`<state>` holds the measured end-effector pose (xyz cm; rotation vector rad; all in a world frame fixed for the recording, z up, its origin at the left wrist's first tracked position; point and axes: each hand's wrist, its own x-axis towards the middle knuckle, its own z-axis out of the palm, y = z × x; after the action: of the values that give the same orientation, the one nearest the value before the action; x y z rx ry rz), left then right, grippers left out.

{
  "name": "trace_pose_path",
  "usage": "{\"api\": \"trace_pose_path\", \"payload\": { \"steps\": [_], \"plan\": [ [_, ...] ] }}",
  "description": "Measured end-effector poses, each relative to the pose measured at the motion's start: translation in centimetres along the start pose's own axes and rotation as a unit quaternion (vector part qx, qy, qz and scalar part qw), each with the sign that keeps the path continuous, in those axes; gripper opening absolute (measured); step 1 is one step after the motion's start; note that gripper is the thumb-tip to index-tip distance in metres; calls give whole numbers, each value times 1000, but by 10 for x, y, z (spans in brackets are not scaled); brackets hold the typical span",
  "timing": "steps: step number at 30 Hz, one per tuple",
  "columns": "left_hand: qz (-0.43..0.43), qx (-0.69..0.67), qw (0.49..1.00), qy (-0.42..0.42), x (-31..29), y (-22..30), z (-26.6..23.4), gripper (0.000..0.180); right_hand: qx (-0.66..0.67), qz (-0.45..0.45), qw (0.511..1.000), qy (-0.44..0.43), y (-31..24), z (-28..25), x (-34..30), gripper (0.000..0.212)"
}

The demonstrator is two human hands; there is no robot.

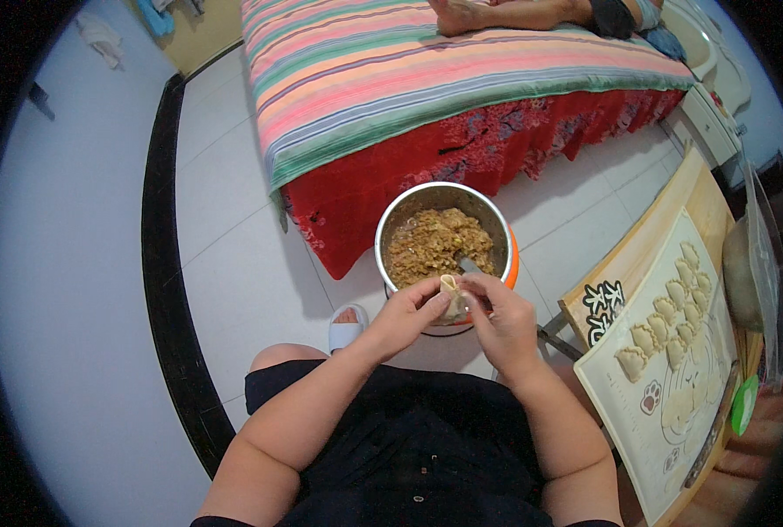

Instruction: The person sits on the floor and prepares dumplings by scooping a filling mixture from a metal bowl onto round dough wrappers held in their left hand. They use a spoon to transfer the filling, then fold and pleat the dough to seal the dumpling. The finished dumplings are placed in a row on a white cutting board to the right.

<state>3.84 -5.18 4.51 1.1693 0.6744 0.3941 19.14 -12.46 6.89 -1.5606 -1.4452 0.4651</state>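
Note:
Between my two hands, over the near rim of a metal pot, is a pale dumpling with its wrapper partly folded. My left hand pinches it from the left, and my right hand grips it from the right with thumb and fingers. Brown minced filling fills much of the pot. The handle of a metal utensil sticks out of the filling just beyond my right fingers. To the right, several folded dumplings lie in rows on a white mat printed with a cartoon animal.
The mat lies on a wooden folding table, with a rolling pin and a green object near its right edge. Ahead stands a bed with a striped cover, a person's leg resting on it. A white wall runs along the left.

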Motion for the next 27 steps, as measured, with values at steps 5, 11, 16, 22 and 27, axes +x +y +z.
{"api": "trace_pose_path", "payload": {
  "steps": [5, 11, 16, 22, 27],
  "plan": [
    [-23, -14, 1000, 17, -1, 6, -1, 36, 59, 83, 995, -1, 11, -2, 4, 32],
    [19, 78, 997, -2, -3, 4, 2, 34, 168, 151, 973, -53, 6, -4, 7, 35],
    [55, 143, 988, 3, -3, -1, 4, 34, 151, 143, 977, -56, 7, -2, 6, 37],
    [61, 135, 989, -23, -1, -6, 2, 38, 95, 141, 984, -46, 2, 5, 5, 35],
    [46, 90, 995, 0, -1, -8, 2, 36, 43, 107, 992, -50, 7, 6, 4, 33]
  ]
}}
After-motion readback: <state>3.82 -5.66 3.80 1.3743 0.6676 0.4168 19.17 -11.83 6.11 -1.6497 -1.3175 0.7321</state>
